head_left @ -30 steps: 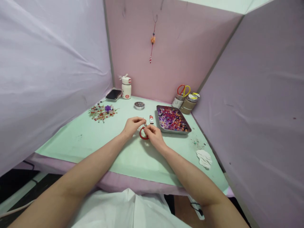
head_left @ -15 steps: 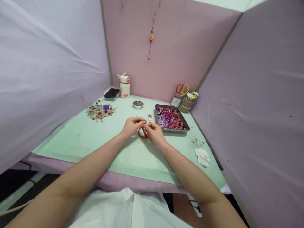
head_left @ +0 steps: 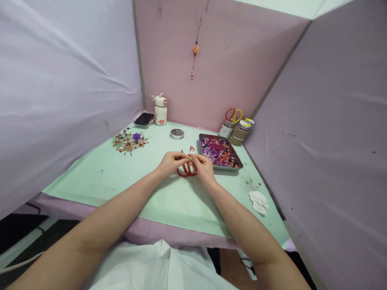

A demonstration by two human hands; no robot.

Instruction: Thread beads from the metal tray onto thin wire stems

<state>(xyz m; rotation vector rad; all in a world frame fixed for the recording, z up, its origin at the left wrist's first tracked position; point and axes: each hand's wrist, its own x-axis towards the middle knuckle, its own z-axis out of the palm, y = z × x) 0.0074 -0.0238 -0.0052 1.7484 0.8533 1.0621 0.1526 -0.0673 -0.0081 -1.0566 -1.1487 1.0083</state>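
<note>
One tiny pale piece [head_left: 190, 159], too small to make out, sits between the fingertips of the left hand [head_left: 169, 165] and the right hand [head_left: 205, 170], over a pair of red-handled scissors [head_left: 188, 172] lying on the green worktop [head_left: 169, 209]. Compared with a second ago, the right hand has shifted slightly to the right: both red loops of the scissors now show, where one was mostly hidden, and the lower part of the red-and-white lighter [head_left: 192, 150] is covered. The hands are together, each with thumb and forefinger closed in a pinch on the piece. Just beyond the right hand stands a metal tray [head_left: 228, 168] of purple, red and orange beads; farther left lie a round case [head_left: 177, 134] and a heap of beaded sprigs [head_left: 124, 145].
</note>
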